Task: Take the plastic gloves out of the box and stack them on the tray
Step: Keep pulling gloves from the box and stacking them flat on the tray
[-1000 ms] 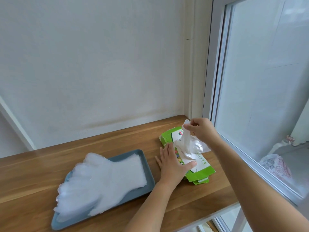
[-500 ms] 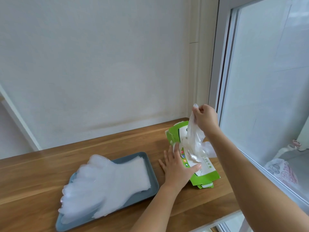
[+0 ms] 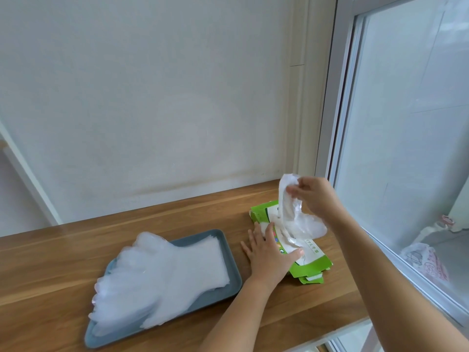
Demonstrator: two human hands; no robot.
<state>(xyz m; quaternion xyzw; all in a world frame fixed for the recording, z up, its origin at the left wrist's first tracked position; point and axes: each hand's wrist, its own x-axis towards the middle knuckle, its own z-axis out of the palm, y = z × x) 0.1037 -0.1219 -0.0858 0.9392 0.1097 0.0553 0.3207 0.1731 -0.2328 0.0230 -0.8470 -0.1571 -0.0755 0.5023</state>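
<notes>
Pinching glove [image 3: 291, 214] — right hand [image 3: 314, 196] (above box [image 3: 304, 260]).

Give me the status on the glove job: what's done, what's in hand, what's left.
Done: a stack of plastic gloves lies on the blue-grey tray. In hand: the right hand pinches one glove, partly out of the green box, while the left hand presses the box down. Left: free this glove and lay it on the stack; how many remain inside cannot be seen.

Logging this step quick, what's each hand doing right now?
Left hand: open, fingers flat, pressing the green cardboard box down.
Right hand: pinching a thin clear plastic glove above the box.
</notes>
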